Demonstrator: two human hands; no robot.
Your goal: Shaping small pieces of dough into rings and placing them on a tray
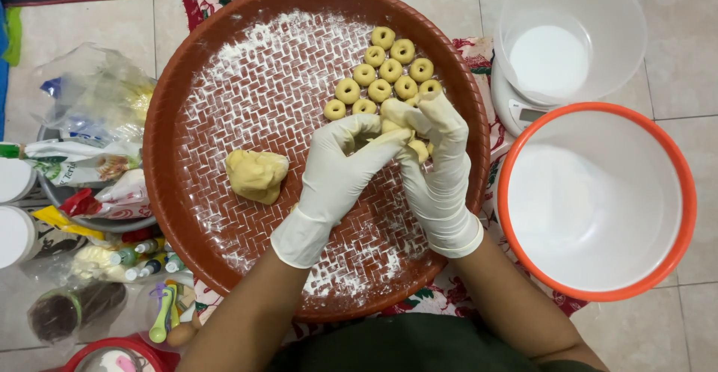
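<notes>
While pinched between both hands' fingers (374, 144) | dough piece (416, 148) | over tray (172, 118)

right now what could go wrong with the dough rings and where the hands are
1. The left hand and right hand work a small dough piece right beside the dough rings; a slip could squash the nearest ones.
2. The rings sit touching each other, so they may stick together.
3. The dough lump lies uncovered on the floured tray and might dry out.

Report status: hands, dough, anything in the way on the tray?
Both gloved hands, left hand and right hand, pinching a small dough piece. Dough rings rowed beyond. Dough lump left on tray, clear.
</notes>
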